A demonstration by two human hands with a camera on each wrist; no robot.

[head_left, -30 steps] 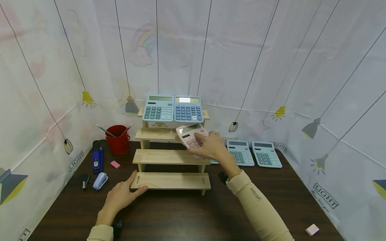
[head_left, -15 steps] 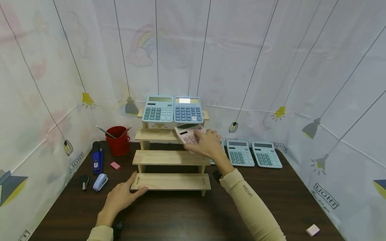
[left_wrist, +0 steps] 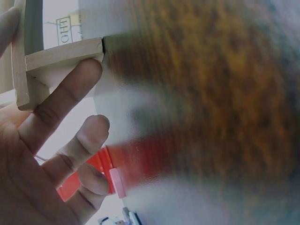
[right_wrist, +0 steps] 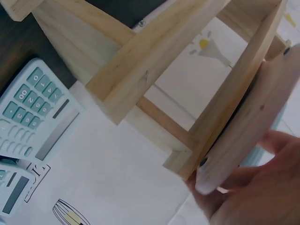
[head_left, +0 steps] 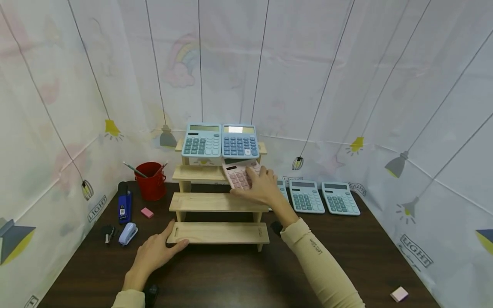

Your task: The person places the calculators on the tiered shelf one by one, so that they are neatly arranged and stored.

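In the head view my right hand [head_left: 262, 186] grips a pink calculator [head_left: 238, 174] by its right side and lower edge, at the second-highest step of a wooden stepped stand [head_left: 219, 202]. The right wrist view shows the underside of the pink calculator [right_wrist: 248, 124] right along a step's edge. Its top edge is hidden behind the top step's calculators. My left hand [head_left: 153, 252], fingers spread, touches the left end of the lowest step. A light blue calculator [head_left: 202, 140] and a darker blue calculator [head_left: 241, 141] lean side by side on the top step.
Right of the stand, light blue calculators [head_left: 307, 196] stand against the wall sheet. On the left are a red bucket [head_left: 151, 182] with pencils, a blue stapler [head_left: 124, 205], a pale stapler [head_left: 128, 233] and a pink eraser [head_left: 147, 211]. Another eraser [head_left: 399, 294] lies front right.
My right hand has moved the pink calculator slightly left and down toward the step, and it now lies less slanted. The left hand has stayed at the stand's lowest step.
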